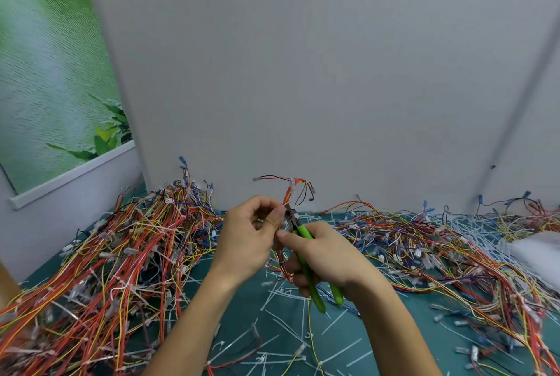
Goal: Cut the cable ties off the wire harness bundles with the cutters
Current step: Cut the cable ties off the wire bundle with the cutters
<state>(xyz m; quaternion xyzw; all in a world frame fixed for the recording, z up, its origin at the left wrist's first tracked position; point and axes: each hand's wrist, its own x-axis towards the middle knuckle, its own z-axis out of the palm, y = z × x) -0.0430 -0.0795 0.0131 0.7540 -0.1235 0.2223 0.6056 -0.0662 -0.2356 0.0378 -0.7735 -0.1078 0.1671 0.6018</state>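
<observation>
My left hand [248, 236] pinches a thin wire harness bundle [292, 194] of red, orange and black wires and holds it upright above the table. A white cable tie [291, 185] wraps the bundle just above my fingers. My right hand [327, 257] grips the green-handled cutters [306, 257], with the index finger laid along them. The dark jaws [291, 215] sit against the bundle beside my left thumb. Whether the jaws close on a tie is hidden by my fingers.
A large heap of tied harnesses [106, 260] fills the left of the green mat [242, 309]. Another heap of wires [439, 248] spreads on the right. Several cut white ties [291, 315] litter the mat between. A grey wall [303, 72] stands close behind.
</observation>
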